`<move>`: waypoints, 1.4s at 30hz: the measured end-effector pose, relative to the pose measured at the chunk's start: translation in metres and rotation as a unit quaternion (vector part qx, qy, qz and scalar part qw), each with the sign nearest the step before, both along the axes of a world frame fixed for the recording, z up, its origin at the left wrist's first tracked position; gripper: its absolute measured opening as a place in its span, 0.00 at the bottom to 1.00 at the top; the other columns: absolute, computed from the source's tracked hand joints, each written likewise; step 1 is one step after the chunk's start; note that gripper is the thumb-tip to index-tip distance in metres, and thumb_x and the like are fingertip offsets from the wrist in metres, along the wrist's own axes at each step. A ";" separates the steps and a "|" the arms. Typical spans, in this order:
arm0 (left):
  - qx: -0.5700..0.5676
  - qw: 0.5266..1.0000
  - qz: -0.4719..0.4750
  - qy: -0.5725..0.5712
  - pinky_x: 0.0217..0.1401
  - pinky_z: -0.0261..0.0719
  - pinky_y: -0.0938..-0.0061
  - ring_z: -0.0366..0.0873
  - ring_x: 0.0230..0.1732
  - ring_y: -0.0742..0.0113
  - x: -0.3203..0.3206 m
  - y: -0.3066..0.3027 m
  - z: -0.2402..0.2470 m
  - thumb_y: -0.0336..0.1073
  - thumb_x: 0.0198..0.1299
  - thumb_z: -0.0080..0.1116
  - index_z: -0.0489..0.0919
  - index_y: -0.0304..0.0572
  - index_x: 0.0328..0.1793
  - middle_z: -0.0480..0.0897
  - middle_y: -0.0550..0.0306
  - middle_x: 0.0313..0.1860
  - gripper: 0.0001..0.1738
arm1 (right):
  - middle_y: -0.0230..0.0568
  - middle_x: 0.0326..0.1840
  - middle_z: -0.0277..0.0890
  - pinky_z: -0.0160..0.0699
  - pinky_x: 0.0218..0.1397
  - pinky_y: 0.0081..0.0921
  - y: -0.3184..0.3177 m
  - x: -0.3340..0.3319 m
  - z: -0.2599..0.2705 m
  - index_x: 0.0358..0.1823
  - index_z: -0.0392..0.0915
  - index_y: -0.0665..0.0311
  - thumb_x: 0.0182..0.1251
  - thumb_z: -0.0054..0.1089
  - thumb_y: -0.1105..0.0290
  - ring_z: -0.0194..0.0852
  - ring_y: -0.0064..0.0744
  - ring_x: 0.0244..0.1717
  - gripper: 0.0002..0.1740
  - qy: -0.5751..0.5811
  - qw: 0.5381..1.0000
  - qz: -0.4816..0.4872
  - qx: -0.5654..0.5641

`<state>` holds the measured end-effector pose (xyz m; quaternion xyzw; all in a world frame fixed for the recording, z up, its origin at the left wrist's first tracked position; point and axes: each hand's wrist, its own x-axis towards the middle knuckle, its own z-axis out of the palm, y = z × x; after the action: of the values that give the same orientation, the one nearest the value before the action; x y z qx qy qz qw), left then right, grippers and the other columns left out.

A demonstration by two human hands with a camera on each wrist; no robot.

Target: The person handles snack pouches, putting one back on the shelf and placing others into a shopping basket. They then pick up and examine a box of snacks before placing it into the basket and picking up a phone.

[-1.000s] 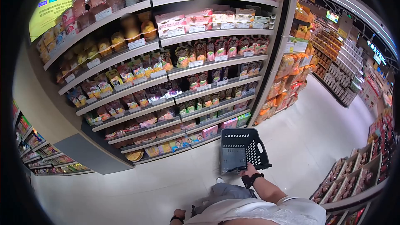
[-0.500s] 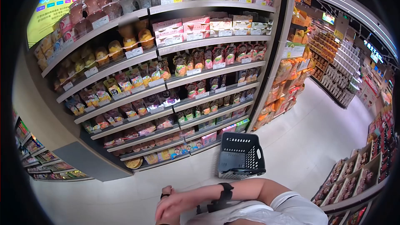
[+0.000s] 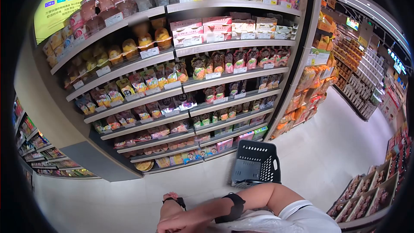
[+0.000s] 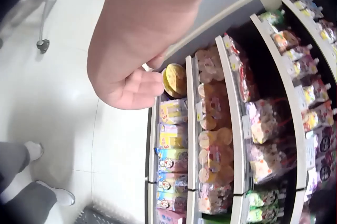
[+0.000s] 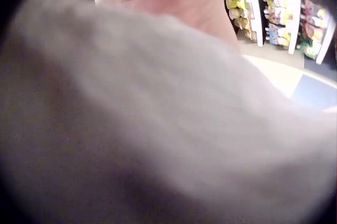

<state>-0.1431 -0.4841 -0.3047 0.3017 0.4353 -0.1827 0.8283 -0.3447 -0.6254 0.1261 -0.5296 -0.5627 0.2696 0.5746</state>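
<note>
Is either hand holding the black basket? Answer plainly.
No: the black basket stands alone on the floor, apart from the right hand and the left hand.

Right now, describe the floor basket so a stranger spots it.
Find the tall snack shelves. At their foot, on the pale floor, stands a black perforated plastic basket. Unlike the colourful packets nearby, it is dark and unshelved.

White short-sleeved top (image 3: 304, 215); black wrist straps (image 3: 235, 207); grey trousers (image 4: 21, 205); white shoes (image 4: 62, 196).
</note>
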 end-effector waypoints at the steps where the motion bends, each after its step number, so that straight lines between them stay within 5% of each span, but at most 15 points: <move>1: 0.002 1.000 -0.003 -0.007 0.28 0.74 0.63 0.72 0.21 0.62 0.000 0.004 0.001 0.32 0.60 0.52 0.68 0.47 0.30 0.72 0.60 0.18 0.07 | 0.43 0.39 0.70 0.68 0.50 0.30 0.001 0.000 0.001 0.51 0.71 0.64 0.79 0.50 0.66 0.67 0.35 0.43 0.09 0.004 1.000 0.001 0.004; 3: 0.006 1.000 -0.008 -0.025 0.27 0.73 0.63 0.71 0.20 0.61 0.004 0.010 0.002 0.31 0.58 0.53 0.69 0.46 0.29 0.71 0.59 0.18 0.06 | 0.46 0.45 0.71 0.66 0.59 0.34 0.000 0.001 0.013 0.42 0.71 0.66 0.75 0.47 0.64 0.69 0.45 0.52 0.11 -0.011 0.986 -0.124 -0.109; 14: 0.059 0.991 -0.087 -0.086 0.25 0.69 0.61 0.67 0.19 0.55 0.000 0.085 -0.004 0.21 0.45 0.55 0.70 0.43 0.27 0.67 0.54 0.15 0.08 | 0.55 0.50 0.77 0.75 0.53 0.39 0.007 0.004 0.014 0.44 0.75 0.70 0.72 0.51 0.64 0.76 0.52 0.50 0.14 0.027 0.983 -0.092 -0.153; 16: 0.067 0.991 -0.072 -0.086 0.25 0.68 0.60 0.67 0.18 0.54 -0.022 0.117 -0.029 0.20 0.43 0.55 0.70 0.42 0.26 0.66 0.54 0.15 0.09 | 0.58 0.47 0.79 0.77 0.53 0.42 0.018 0.000 0.002 0.45 0.78 0.73 0.71 0.52 0.63 0.78 0.54 0.48 0.17 -0.128 0.951 -0.254 -0.117; 17: 0.043 0.998 -0.021 0.048 0.28 0.76 0.65 0.73 0.22 0.68 -0.015 0.128 -0.052 0.39 0.68 0.47 0.66 0.50 0.32 0.77 0.64 0.24 0.10 | 0.59 0.44 0.79 0.77 0.55 0.43 0.013 -0.001 0.004 0.45 0.81 0.73 0.71 0.53 0.62 0.78 0.55 0.48 0.18 -0.131 0.957 -0.237 -0.103; 18: 0.040 0.997 -0.045 0.040 0.29 0.76 0.65 0.74 0.23 0.68 -0.014 0.130 -0.046 0.42 0.68 0.48 0.67 0.52 0.32 0.77 0.64 0.24 0.11 | 0.57 0.44 0.79 0.75 0.55 0.43 0.016 0.001 0.007 0.38 0.82 0.70 0.70 0.52 0.63 0.76 0.55 0.50 0.16 -0.061 0.972 -0.190 -0.125; 20: 0.009 0.985 -0.127 -0.112 0.32 0.78 0.65 0.76 0.24 0.65 -0.010 0.159 -0.081 0.46 0.68 0.50 0.74 0.52 0.39 0.79 0.65 0.26 0.10 | 0.47 0.35 0.71 0.66 0.55 0.40 0.014 -0.012 -0.002 0.32 0.75 0.65 0.65 0.57 0.70 0.69 0.49 0.43 0.06 -0.030 0.976 -0.216 -0.018; 21: 0.099 0.994 0.041 0.037 0.19 0.65 0.64 0.64 0.17 0.61 -0.014 0.115 -0.002 0.35 0.66 0.50 0.69 0.47 0.26 0.70 0.60 0.18 0.12 | 0.46 0.32 0.69 0.65 0.53 0.40 0.014 -0.018 -0.004 0.32 0.73 0.66 0.65 0.57 0.72 0.67 0.48 0.41 0.06 -0.008 0.976 -0.217 0.025; 23: 0.146 0.986 0.017 0.075 0.29 0.80 0.68 0.81 0.27 0.64 0.002 0.129 -0.009 0.45 0.72 0.50 0.71 0.50 0.31 0.81 0.63 0.25 0.16 | 0.39 0.32 0.70 0.67 0.48 0.34 0.007 -0.017 0.013 0.35 0.73 0.64 0.68 0.55 0.72 0.69 0.38 0.39 0.04 0.100 0.986 -0.133 -0.003; 28: 0.173 0.982 0.060 0.044 0.37 0.83 0.63 0.80 0.26 0.63 0.014 0.119 0.031 0.43 0.72 0.49 0.71 0.48 0.36 0.79 0.62 0.24 0.11 | 0.21 0.30 0.63 0.62 0.39 0.17 0.004 -0.005 0.021 0.36 0.73 0.65 0.72 0.59 0.71 0.59 0.10 0.36 0.07 0.415 0.900 0.041 -0.123; 32: 0.272 0.962 -0.022 0.015 0.25 0.80 0.70 0.80 0.22 0.66 0.031 0.126 0.074 0.40 0.69 0.52 0.73 0.46 0.40 0.81 0.59 0.25 0.07 | 0.18 0.25 0.62 0.57 0.27 0.17 -0.013 0.034 -0.023 0.29 0.73 0.64 0.71 0.65 0.71 0.55 0.08 0.27 0.12 0.265 0.904 -0.189 -0.278; 36: 0.417 0.895 -0.156 -0.033 0.26 0.79 0.65 0.83 0.28 0.65 0.051 0.129 0.085 0.38 0.66 0.56 0.78 0.45 0.49 0.84 0.58 0.33 0.10 | 0.29 0.23 0.67 0.63 0.29 0.22 0.003 0.006 0.006 0.32 0.76 0.69 0.69 0.65 0.67 0.62 0.18 0.26 0.13 0.344 0.908 -0.178 -0.163; 38: 0.471 0.850 -0.235 0.000 0.28 0.81 0.65 0.84 0.28 0.64 0.050 0.122 0.105 0.38 0.64 0.58 0.82 0.38 0.47 0.86 0.55 0.35 0.12 | 0.31 0.38 0.71 0.65 0.34 0.22 0.012 0.012 0.008 0.37 0.75 0.68 0.69 0.65 0.73 0.66 0.18 0.33 0.08 0.108 0.972 -0.160 -0.131; 40: 0.569 0.759 -0.315 -0.036 0.27 0.83 0.67 0.85 0.26 0.63 0.074 0.138 0.054 0.37 0.63 0.59 0.82 0.35 0.49 0.87 0.52 0.35 0.14 | 0.35 0.40 0.70 0.65 0.34 0.24 0.029 0.002 0.005 0.36 0.74 0.68 0.68 0.65 0.73 0.67 0.24 0.34 0.08 0.042 0.974 -0.214 -0.067; 42: 0.589 0.747 -0.308 -0.029 0.27 0.84 0.69 0.85 0.25 0.62 0.075 0.137 0.044 0.36 0.62 0.59 0.83 0.34 0.49 0.87 0.51 0.35 0.15 | 0.39 0.41 0.69 0.66 0.34 0.26 0.036 -0.004 0.012 0.35 0.73 0.68 0.68 0.65 0.73 0.68 0.29 0.34 0.09 -0.027 0.964 -0.264 0.002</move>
<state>-0.0679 -0.3474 -0.2609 0.8522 0.3160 -0.1268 0.3973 -0.3490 -0.5894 0.1381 -0.6651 -0.4193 0.0924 0.6110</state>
